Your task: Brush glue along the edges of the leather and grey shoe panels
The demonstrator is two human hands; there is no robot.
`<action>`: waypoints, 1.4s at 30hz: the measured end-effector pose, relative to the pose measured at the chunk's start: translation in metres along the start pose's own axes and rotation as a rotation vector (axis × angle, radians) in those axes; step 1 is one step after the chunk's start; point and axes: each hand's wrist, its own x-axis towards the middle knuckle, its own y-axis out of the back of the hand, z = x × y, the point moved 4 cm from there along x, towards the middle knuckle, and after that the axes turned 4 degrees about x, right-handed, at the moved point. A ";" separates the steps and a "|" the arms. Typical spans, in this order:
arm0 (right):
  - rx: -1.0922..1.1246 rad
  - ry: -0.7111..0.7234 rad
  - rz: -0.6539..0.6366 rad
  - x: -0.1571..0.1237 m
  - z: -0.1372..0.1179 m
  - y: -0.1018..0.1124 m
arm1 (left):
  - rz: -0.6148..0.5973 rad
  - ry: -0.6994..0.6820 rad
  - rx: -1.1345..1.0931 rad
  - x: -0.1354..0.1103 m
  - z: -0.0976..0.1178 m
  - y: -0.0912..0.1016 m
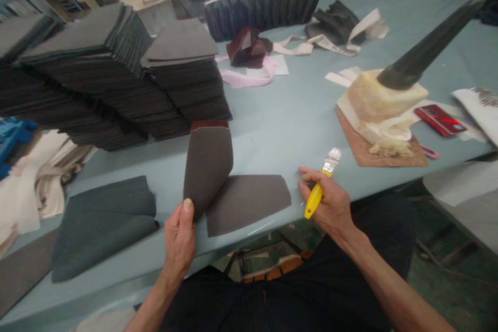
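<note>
My left hand [181, 236] pinches the lower left edge of a dark grey-brown sheet [210, 166], thumb on top. The sheet stands tilted and curls a little, with a dark red strip along its far edge. Beside it, partly covered by it, a second grey-brown piece [249, 202] lies flat at the table's front edge. In my right hand [330, 202] is a paintbrush [314, 199] with a yellow handle, its whitish bristles pointing away from me. The brush is apart from both pieces.
Tall stacks of dark sheets [187, 83] stand at the back left. A dark folded cloth [105, 223] lies left. At right, a yellowish block-shaped container [383, 101] with a dark handle sits on a brown board [354, 150], near a red phone [439, 119]. Fabric strips [249, 79] lie behind.
</note>
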 end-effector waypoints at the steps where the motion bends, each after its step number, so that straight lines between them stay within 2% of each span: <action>1: -0.006 0.006 0.002 0.000 0.000 0.000 | -0.009 0.009 -0.004 0.000 -0.001 0.000; 13: -0.025 0.011 -0.006 0.000 -0.001 0.000 | -0.013 0.025 0.021 -0.001 0.002 -0.001; 22: -0.021 0.015 -0.002 0.000 -0.001 -0.001 | 0.004 -0.019 0.058 -0.002 0.009 -0.002; 30: -0.014 -0.028 0.009 0.000 -0.001 -0.001 | -0.009 -0.053 0.061 -0.004 0.013 -0.003; 42: -0.028 -0.016 0.006 0.000 -0.002 -0.001 | -0.045 -0.120 0.106 -0.008 0.019 -0.006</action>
